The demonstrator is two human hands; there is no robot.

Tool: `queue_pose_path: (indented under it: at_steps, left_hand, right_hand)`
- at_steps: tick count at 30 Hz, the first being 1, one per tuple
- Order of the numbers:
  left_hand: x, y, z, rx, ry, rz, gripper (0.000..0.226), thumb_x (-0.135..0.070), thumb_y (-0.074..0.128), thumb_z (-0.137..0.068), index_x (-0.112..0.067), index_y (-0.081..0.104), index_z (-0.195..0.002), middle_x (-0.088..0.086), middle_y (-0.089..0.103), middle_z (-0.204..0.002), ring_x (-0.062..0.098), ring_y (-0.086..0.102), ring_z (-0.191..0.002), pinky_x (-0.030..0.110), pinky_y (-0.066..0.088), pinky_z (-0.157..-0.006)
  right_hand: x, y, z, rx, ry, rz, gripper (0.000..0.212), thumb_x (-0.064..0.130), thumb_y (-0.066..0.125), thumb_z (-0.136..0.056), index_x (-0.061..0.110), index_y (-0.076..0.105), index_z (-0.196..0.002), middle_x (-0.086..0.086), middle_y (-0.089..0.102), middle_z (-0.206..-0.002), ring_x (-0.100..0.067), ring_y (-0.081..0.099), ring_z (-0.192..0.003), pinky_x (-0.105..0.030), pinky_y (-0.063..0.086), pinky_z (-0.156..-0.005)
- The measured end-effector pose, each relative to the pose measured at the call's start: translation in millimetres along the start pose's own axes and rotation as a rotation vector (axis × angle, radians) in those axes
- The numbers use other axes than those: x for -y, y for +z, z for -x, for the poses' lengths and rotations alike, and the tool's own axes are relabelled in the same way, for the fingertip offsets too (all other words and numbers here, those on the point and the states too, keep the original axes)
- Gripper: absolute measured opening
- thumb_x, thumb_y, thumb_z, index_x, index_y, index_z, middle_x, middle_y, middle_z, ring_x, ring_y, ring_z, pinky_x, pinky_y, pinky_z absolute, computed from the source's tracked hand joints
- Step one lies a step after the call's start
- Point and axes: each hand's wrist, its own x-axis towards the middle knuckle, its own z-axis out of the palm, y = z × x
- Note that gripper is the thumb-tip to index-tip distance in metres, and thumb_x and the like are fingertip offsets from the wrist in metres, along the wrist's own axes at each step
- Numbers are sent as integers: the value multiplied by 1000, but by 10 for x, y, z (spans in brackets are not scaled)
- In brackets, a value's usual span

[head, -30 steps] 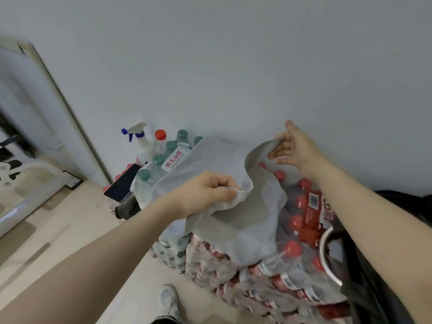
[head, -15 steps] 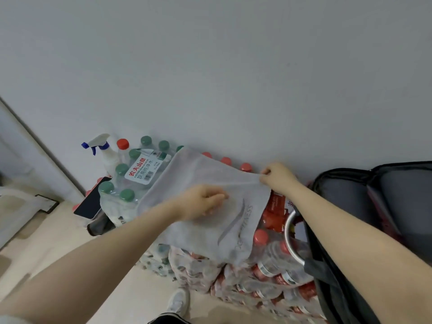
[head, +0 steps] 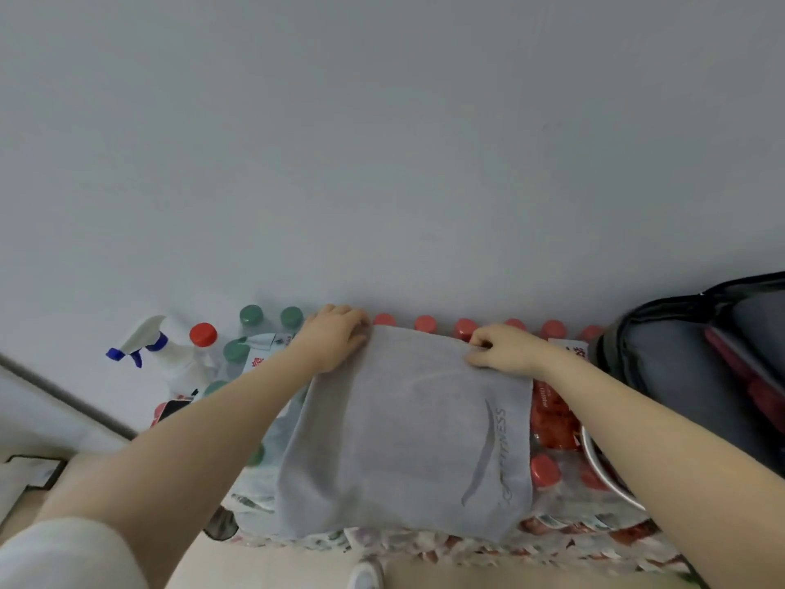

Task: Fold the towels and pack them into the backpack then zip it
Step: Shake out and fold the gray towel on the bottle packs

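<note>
Two hands pinched towel's far corners, backpack right of towel.
Left hand (head: 333,340) and right hand (head: 503,350) gripped gray towel (head: 403,431); risk: uneven bottles (head: 548,469) beneath could skew fold; backpack (head: 679,359) open.

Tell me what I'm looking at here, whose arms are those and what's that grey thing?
The camera sits on a person's head, looking down, so the arms are that person's own. The left hand and right hand each pinch a far corner of a grey towel, laid flat over packs of water bottles with red and green caps. A spray bottle stands at the left by the wall. At the right, an open black backpack waits for the towel.
</note>
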Motion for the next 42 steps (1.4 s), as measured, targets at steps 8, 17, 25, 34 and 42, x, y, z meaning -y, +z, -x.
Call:
queue_pose_path:
  at_steps: [8,17,25,34,42]
  left_hand:
    - [383,-231,51,101,82,21,20,-32,50,-92,-20,54,-76,6,58,-86,25,45,-100,33,37,-80]
    - [375,-469,668,-189,110,47,27,-29,57,-89,-5,61,-77,-1,40,-76,20,47,-71,34,43,-70]
    - [-75,-402,1667,-802,70,468,5,-3,69,-77,-5,71,-82,-13,46,-72,-3,51,-66,0,34,-63]
    - [-274,-368,2508,-866,-14,418,18,5,56,-83,1,64,-99,6,45,-92,20,46,-77,11,32,-63]
    - [81,-289,2219,-754,-181,510,37,-5,58,-86,-5,55,-123,12,48,-114,18,49,-86,12,29,-82]
  right_hand:
    - [35,-30,219,-226,-187,47,19,19,68,-80,23,51,-71,4,57,-80,-18,53,-82,-27,38,-73]
    - [47,-58,734,-435,-159,-108,9,13,70,-79,21,66,-79,5,64,-81,-12,60,-84,-30,44,-81]
    - [63,293,1540,-639,-272,-822,15,-6,61,-82,7,68,-80,15,68,-66,11,60,-64,-3,47,-66]
    - [205,540,2029,-433,-285,-1125,32,-12,54,-83,17,67,-86,-3,65,-81,-15,60,-79,-24,52,-75]
    - [376,576,1491,-566,-128,-926,22,-7,65,-77,12,63,-89,1,61,-80,-9,56,-74,-13,49,-66]
